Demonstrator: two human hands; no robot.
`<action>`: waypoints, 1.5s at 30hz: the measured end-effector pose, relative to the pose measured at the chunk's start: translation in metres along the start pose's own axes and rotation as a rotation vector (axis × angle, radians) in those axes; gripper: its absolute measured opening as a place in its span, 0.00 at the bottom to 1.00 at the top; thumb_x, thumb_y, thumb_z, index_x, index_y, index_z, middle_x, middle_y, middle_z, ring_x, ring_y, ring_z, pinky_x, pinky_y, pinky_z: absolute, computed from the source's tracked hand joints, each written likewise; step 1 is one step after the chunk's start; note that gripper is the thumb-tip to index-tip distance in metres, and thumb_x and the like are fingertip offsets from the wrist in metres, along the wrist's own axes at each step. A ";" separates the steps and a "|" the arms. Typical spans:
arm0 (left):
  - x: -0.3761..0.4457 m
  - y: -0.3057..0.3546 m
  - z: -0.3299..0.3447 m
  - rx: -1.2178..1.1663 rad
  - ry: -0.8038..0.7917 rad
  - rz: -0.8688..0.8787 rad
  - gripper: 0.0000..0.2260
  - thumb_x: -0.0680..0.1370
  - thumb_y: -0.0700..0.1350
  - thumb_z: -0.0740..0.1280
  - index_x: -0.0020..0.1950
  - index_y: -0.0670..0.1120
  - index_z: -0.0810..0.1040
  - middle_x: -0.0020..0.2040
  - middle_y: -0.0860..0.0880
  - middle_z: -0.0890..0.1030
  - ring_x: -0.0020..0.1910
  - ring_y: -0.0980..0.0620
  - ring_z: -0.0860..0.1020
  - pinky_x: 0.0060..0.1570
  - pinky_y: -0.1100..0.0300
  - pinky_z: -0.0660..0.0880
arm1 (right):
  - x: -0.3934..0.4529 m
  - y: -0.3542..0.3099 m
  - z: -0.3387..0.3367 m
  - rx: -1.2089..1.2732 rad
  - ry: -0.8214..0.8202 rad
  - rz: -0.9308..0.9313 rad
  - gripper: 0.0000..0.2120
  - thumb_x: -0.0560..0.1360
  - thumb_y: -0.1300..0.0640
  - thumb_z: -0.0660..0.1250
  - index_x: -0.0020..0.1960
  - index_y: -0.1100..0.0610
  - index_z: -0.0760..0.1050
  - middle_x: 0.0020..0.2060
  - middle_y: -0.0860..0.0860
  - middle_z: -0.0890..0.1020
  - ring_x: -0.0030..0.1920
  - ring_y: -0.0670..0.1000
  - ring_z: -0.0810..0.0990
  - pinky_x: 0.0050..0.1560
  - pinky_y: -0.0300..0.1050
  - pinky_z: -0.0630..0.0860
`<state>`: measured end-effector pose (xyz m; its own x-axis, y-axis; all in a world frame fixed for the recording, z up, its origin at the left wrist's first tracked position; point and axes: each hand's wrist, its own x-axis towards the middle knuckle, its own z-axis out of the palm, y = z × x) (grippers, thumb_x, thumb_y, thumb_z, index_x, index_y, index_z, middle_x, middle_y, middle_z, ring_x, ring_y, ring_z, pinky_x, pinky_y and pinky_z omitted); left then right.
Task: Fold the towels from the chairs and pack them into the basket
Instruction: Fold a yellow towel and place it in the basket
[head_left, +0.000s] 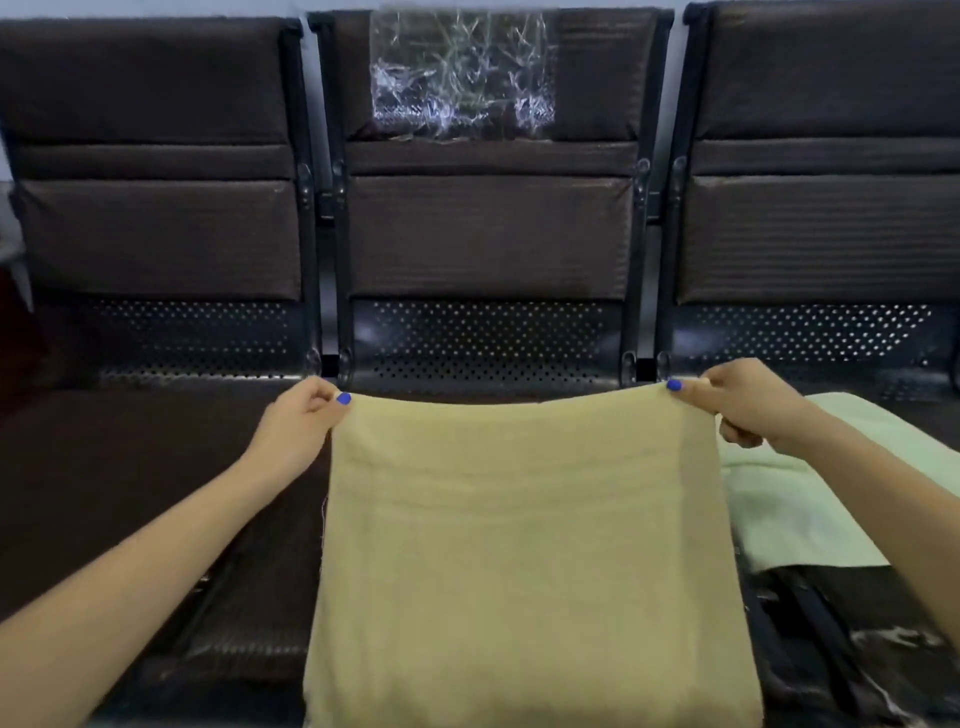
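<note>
Head view: left hand (298, 423) and right hand (740, 402) pinch yellow towel (519, 545) corners.

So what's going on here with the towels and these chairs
A person is working on a yellow towel, holding it spread out over the middle chair of a row of dark seats. The left hand pinches its top left corner and the right hand pinches its top right corner. A pale green towel lies on the seat to the right, not yet picked up. No basket is in view.
</note>
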<state>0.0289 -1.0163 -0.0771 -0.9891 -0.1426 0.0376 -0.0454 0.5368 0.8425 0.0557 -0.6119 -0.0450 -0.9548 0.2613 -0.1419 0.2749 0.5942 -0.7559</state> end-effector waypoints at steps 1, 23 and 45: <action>0.012 0.001 0.004 0.008 -0.004 -0.023 0.07 0.80 0.43 0.64 0.45 0.41 0.75 0.34 0.44 0.76 0.31 0.47 0.70 0.31 0.56 0.64 | 0.013 -0.002 0.004 0.065 0.000 0.076 0.20 0.75 0.52 0.69 0.32 0.61 0.66 0.19 0.52 0.69 0.19 0.50 0.68 0.16 0.36 0.62; 0.137 -0.076 0.094 -0.207 0.087 -0.318 0.26 0.76 0.36 0.68 0.72 0.41 0.63 0.68 0.40 0.72 0.64 0.38 0.72 0.66 0.45 0.67 | 0.135 0.039 0.120 0.271 0.151 0.215 0.28 0.77 0.53 0.66 0.72 0.57 0.59 0.55 0.53 0.75 0.51 0.53 0.73 0.49 0.43 0.68; -0.083 -0.063 0.021 0.487 -0.429 -0.174 0.13 0.76 0.51 0.68 0.54 0.46 0.72 0.47 0.51 0.74 0.46 0.53 0.74 0.37 0.65 0.67 | -0.102 0.045 0.079 -0.814 -0.327 0.052 0.31 0.79 0.45 0.60 0.74 0.58 0.54 0.68 0.58 0.65 0.65 0.57 0.71 0.58 0.46 0.69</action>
<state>0.1112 -1.0205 -0.1442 -0.9252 0.0286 -0.3785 -0.1674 0.8642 0.4745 0.1562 -0.6719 -0.1147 -0.8890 0.1461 -0.4340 0.1954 0.9782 -0.0708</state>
